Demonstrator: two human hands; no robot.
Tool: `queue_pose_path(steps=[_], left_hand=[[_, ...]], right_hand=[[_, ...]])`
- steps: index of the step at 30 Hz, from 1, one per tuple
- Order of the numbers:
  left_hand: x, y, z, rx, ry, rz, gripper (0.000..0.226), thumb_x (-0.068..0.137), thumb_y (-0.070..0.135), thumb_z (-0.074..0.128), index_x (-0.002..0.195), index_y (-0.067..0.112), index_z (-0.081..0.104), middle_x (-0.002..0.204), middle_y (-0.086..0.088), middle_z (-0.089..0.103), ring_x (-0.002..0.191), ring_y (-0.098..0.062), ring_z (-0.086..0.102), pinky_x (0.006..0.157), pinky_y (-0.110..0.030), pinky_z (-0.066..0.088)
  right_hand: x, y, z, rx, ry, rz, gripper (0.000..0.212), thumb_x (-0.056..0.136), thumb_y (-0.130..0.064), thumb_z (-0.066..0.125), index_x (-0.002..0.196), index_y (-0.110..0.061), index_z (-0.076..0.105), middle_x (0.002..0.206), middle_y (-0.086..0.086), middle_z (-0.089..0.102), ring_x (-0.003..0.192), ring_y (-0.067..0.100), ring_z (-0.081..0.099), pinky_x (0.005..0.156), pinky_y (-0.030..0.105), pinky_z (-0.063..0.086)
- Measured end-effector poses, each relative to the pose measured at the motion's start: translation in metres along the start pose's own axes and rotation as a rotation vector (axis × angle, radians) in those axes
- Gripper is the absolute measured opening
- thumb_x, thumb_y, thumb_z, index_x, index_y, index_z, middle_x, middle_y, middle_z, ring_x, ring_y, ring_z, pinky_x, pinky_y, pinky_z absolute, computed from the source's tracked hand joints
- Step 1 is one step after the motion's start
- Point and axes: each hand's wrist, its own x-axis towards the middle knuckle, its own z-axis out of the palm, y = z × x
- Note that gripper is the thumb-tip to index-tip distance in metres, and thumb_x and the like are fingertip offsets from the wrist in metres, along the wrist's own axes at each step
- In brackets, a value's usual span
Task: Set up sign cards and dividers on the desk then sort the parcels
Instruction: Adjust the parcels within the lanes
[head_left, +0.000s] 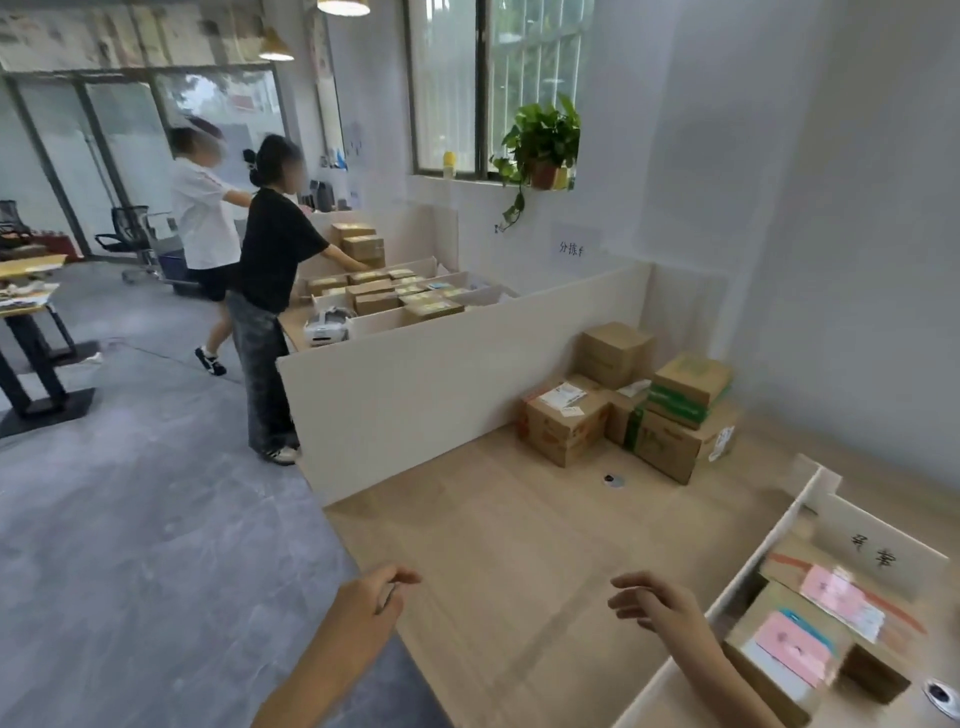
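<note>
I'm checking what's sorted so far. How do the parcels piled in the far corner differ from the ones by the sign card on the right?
The corner parcels are stacked on open desk against the wall; the right-hand parcels lie in a compartment beside a white divider, by a sign card. The corner parcels carry white labels and green print; the right-hand parcels carry pink labels. Both are brown cardboard boxes.

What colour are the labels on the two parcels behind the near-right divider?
Pink, both labels, though motion-blurred. Shows best in the head view, lower right.
</note>
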Motion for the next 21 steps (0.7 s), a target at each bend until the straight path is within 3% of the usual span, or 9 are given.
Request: queue_pose_path(steps=[3,6,8,11,14,16,18,21], left_hand=[[0.075,-0.017,0.009,0.006,-0.1,0.012,0.046,0.091,0.004,0.049,0.081,0.046,0.065,0.089,0.024,0.067,0.087,0.011,0.058,0.078,-0.003,0.042],[0.166,-0.035,0.022,0.022,-0.137,0.042,0.064,0.087,0.007,0.051,0.079,0.07,0.054,0.078,0.038,0.063,0.08,0.018,0.057,0.072,0.0,0.038],[0.229,-0.042,0.036,0.027,-0.187,0.044,0.047,0.087,0.013,0.049,0.078,0.057,0.063,0.077,0.027,0.066,0.082,0.008,0.06,0.069,-0.001,0.038],[0.323,-0.038,0.054,-0.026,-0.262,0.058,0.037,0.091,0.003,0.045,0.087,0.037,0.06,0.095,0.022,0.062,0.097,0.0,0.058,0.073,0.002,0.036],[0.421,-0.04,0.074,0.0,-0.309,0.106,0.036,0.091,0.006,0.046,0.089,0.041,0.056,0.101,0.016,0.064,0.093,0.004,0.057,0.076,-0.006,0.041],[0.477,-0.044,0.09,-0.001,-0.349,0.099,0.033,0.091,0.01,0.046,0.092,0.041,0.056,0.107,0.011,0.064,0.092,-0.01,0.064,0.075,-0.022,0.049],[0.525,-0.047,0.114,-0.018,-0.362,0.072,0.028,0.092,0.01,0.045,0.103,0.033,0.057,0.112,0.004,0.064,0.091,-0.015,0.062,0.07,-0.02,0.048],[0.584,-0.044,0.154,-0.05,-0.371,0.053,0.041,0.092,0.005,0.046,0.131,0.016,0.047,0.136,-0.006,0.05,0.124,-0.017,0.048,0.097,-0.019,0.037]], right_hand=[[0.046,-0.002,0.005,-0.006,0.024,0.059,0.035,0.093,0.008,0.035,0.088,-0.01,0.065,0.065,-0.002,0.072,0.055,0.005,0.065,0.062,0.023,0.039],[0.099,-0.006,0.008,0.005,0.085,0.102,0.034,0.092,0.007,0.036,0.089,-0.009,0.065,0.069,0.0,0.073,0.061,0.009,0.066,0.065,0.025,0.04],[0.138,-0.011,0.008,0.023,0.144,0.119,0.033,0.093,0.005,0.037,0.091,-0.011,0.066,0.072,0.0,0.074,0.068,0.013,0.066,0.07,0.027,0.041],[0.2,-0.025,0.01,0.015,0.243,0.169,0.034,0.093,0.002,0.037,0.09,-0.014,0.067,0.075,0.001,0.074,0.075,0.018,0.067,0.073,0.029,0.042],[0.265,-0.044,0.013,0.043,0.298,0.217,0.032,0.093,0.001,0.037,0.091,-0.013,0.066,0.08,0.004,0.074,0.077,0.019,0.067,0.075,0.03,0.043],[0.308,-0.051,0.018,0.061,0.33,0.252,0.033,0.093,0.0,0.036,0.092,-0.014,0.066,0.087,0.007,0.072,0.081,0.02,0.066,0.078,0.031,0.044],[0.352,-0.051,0.026,0.078,0.368,0.286,0.032,0.094,-0.003,0.037,0.091,-0.016,0.067,0.092,0.007,0.07,0.082,0.02,0.064,0.078,0.03,0.044],[0.417,-0.044,0.035,0.081,0.379,0.338,0.028,0.095,-0.006,0.039,0.107,-0.016,0.062,0.108,0.005,0.064,0.09,0.017,0.059,0.076,0.027,0.044]])
